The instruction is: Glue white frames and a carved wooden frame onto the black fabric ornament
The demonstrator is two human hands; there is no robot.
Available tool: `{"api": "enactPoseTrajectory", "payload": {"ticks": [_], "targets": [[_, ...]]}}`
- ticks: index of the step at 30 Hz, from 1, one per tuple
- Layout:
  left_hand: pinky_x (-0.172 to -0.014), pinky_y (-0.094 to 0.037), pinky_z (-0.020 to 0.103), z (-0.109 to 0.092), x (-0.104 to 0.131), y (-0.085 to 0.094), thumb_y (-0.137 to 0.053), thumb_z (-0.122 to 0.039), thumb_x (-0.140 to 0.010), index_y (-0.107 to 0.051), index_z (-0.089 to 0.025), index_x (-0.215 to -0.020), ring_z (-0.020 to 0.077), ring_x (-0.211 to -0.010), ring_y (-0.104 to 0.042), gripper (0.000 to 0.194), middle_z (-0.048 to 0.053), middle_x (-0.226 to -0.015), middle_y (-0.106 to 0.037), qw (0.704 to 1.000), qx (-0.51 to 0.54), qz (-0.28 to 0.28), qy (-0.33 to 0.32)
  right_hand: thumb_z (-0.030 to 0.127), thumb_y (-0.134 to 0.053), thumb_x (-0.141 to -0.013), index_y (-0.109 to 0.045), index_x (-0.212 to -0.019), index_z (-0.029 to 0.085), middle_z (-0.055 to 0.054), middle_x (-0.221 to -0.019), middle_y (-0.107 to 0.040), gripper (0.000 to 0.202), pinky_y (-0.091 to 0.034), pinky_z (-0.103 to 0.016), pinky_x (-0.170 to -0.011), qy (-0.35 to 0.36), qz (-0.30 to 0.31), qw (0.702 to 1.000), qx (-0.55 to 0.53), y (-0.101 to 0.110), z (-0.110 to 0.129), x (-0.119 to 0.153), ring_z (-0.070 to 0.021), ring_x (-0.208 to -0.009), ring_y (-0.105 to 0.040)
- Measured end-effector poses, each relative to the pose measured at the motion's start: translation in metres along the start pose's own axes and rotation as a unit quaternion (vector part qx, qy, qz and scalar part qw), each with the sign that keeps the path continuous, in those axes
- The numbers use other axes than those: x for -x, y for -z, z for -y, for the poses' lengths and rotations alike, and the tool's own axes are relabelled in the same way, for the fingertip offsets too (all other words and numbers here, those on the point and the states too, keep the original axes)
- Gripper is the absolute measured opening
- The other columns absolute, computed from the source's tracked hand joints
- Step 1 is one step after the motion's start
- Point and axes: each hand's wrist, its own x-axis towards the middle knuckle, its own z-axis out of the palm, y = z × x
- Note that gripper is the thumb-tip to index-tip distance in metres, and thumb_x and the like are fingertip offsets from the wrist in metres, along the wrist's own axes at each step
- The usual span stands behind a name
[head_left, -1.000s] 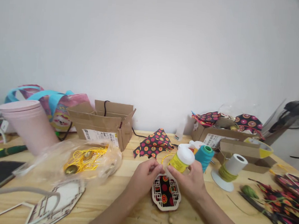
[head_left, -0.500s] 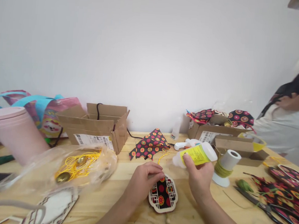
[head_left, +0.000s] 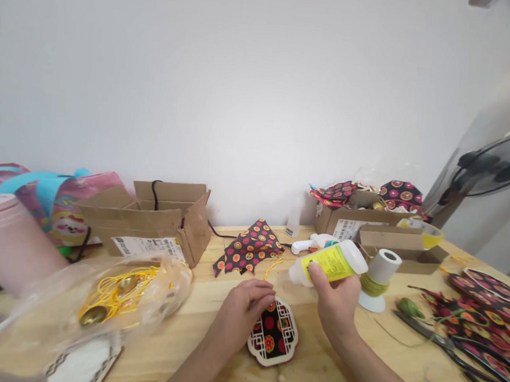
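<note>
My right hand (head_left: 339,299) is wrapped round a white bottle with a yellow label (head_left: 329,262), tilted with its nozzle down to the left. A wooden-framed ornament with dark flowered fabric (head_left: 273,334) lies on the table. At its upper left edge rests my left hand (head_left: 242,309), fingers curled with thumb and fingertips together; what they pinch, if anything, is hidden. Yellow cord (head_left: 272,268) shows just beyond those fingertips. Behind it sits a piece of flowered fabric (head_left: 253,246).
An open cardboard box (head_left: 148,224), a pink tumbler (head_left: 13,244) and a plastic bag of yellow cords (head_left: 117,292) stand or lie left. Right are a green thread spool (head_left: 375,281), black scissors (head_left: 449,344), fabric pieces (head_left: 482,317), a filled box (head_left: 367,216) and a fan (head_left: 501,167).
The view has shifted slightly, and the person at the right is out of sight, with a fan now visible there. Both hands keep nearly the same pose around the ornament and bottle.
</note>
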Motion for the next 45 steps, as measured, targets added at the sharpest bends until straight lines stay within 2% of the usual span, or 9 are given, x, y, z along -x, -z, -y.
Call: {"api": "enactPoseTrajectory", "payload": {"ticks": [18,22,25,28,32,36,40,42,45], "targets": [[-0.079,-0.044,0.032,0.003,-0.004,-0.001,-0.056,-0.026,-0.073,-0.068,-0.02,-0.083,0.0205,-0.085,-0.06,0.017,0.005,-0.089,-0.067,0.999,0.001,-0.013,0.039,0.032,-0.068,-0.061,-0.061,-0.076,0.017,-0.007,-0.067,-0.069,0.022,-0.054,-0.029,-0.052,-0.006,0.004,1.0,0.0,-0.001,0.005,-0.002,-0.0203,-0.058,-0.064],[-0.078,-0.045,0.032,0.004,-0.003,0.0,-0.054,-0.03,-0.075,-0.068,-0.02,-0.083,0.0199,-0.083,-0.06,0.019,0.005,-0.087,-0.068,0.999,0.022,-0.017,0.04,0.03,-0.072,-0.058,-0.063,-0.075,0.016,-0.006,-0.066,-0.069,0.025,-0.053,-0.029,-0.053,-0.053,-0.008,0.997,-0.059,0.0,0.003,-0.003,-0.0205,-0.058,-0.064],[-0.079,-0.045,0.032,0.006,-0.003,0.002,-0.053,-0.033,-0.076,-0.067,-0.02,-0.083,0.0195,-0.084,-0.06,0.02,0.005,-0.088,-0.068,0.998,0.042,-0.036,0.041,0.039,-0.072,-0.059,-0.063,-0.077,0.016,-0.006,-0.07,-0.069,0.03,-0.053,-0.029,-0.057,-0.067,-0.021,0.993,-0.096,0.002,0.003,-0.006,-0.0199,-0.063,-0.064],[-0.079,-0.046,0.031,0.006,-0.002,0.004,-0.055,-0.033,-0.075,-0.067,-0.019,-0.079,0.019,-0.085,-0.06,0.019,0.005,-0.089,-0.067,0.995,0.062,-0.068,0.036,0.049,-0.071,-0.058,-0.062,-0.08,0.019,-0.003,-0.076,-0.068,0.038,-0.053,-0.027,-0.06,-0.109,-0.005,0.973,-0.201,0.004,0.009,-0.009,-0.0178,-0.068,-0.064],[-0.077,-0.046,0.029,-0.007,0.006,0.01,-0.055,-0.036,-0.075,-0.065,-0.019,-0.084,0.0177,-0.086,-0.059,0.021,0.005,-0.093,-0.064,0.984,0.079,-0.157,0.021,0.05,-0.073,-0.058,-0.062,-0.088,0.023,0.002,-0.082,-0.068,0.041,-0.053,-0.022,-0.068,-0.193,0.076,0.91,-0.36,0.007,0.019,-0.009,-0.0145,-0.077,-0.064],[-0.067,-0.046,0.023,-0.039,0.024,0.037,-0.058,-0.034,-0.074,-0.064,-0.021,-0.079,0.0127,-0.07,-0.057,0.015,0.0,-0.076,-0.062,0.927,0.111,-0.353,-0.064,0.048,-0.076,-0.054,-0.063,-0.087,0.025,0.002,-0.083,-0.069,0.042,-0.054,-0.022,-0.064,-0.233,0.1,0.889,-0.381,0.008,0.021,-0.006,-0.0146,-0.076,-0.064],[-0.053,-0.042,0.022,-0.063,0.045,0.092,-0.049,-0.036,-0.08,-0.061,-0.02,-0.074,0.0105,-0.057,-0.051,0.021,-0.002,-0.067,-0.057,0.835,0.131,-0.501,-0.185,0.045,-0.079,-0.049,-0.063,-0.088,0.023,0.0,-0.081,-0.07,0.047,-0.054,-0.021,-0.058,-0.272,0.081,0.891,-0.355,0.008,0.019,-0.005,-0.015,-0.071,-0.064],[-0.051,-0.041,0.022,-0.059,0.053,0.123,-0.044,-0.038,-0.082,-0.055,-0.021,-0.074,0.01,-0.056,-0.049,0.022,-0.003,-0.068,-0.054,0.839,0.076,-0.516,-0.152,0.044,-0.08,-0.048,-0.063,-0.089,0.023,-0.002,-0.081,-0.07,0.049,-0.054,-0.021,-0.052,-0.29,0.071,0.892,-0.339,0.007,0.018,-0.005,-0.0156,-0.068,-0.063],[-0.05,-0.042,0.023,-0.034,0.062,0.157,-0.048,-0.039,-0.078,-0.054,-0.021,-0.074,0.0113,-0.053,-0.05,0.019,-0.004,-0.061,-0.053,0.902,-0.071,-0.426,-0.011,0.042,-0.082,-0.044,-0.062,-0.089,0.024,-0.002,-0.08,-0.069,0.052,-0.053,-0.02,-0.049,-0.313,0.058,0.889,-0.329,0.006,0.016,-0.005,-0.0162,-0.066,-0.063]]}}
